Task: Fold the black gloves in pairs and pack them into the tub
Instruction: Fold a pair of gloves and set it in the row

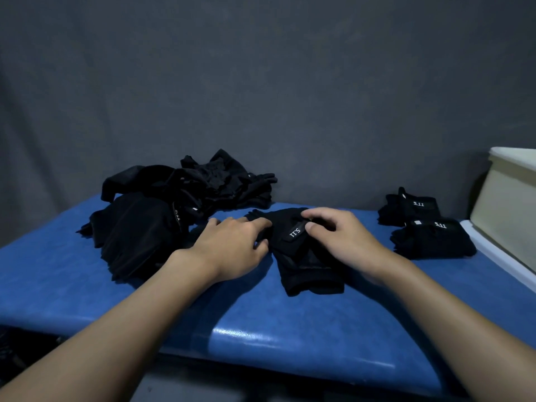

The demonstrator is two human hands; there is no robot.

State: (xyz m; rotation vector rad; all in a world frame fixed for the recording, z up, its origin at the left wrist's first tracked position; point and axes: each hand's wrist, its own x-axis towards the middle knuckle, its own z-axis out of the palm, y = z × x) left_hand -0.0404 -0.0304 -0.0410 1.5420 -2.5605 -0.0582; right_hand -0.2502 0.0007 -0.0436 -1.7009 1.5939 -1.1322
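black glove (pixel 304 256) on blue table (pixel 261 323) | pressed by flat left hand (pixel 232 248) | pinched by right hand (pixel 339 236) | two folded pairs (pixel 432 242) laid beside tub (pixel 504 204)

The blue padded table (pixel 261 338) carries a loose heap of black gloves (pixel 162 216) at centre left, the middle gloves (pixel 307 268) at centre, and 2 folded bundles at right: the upper pair (pixel 412 208) touching the lower pair (pixel 432 240).
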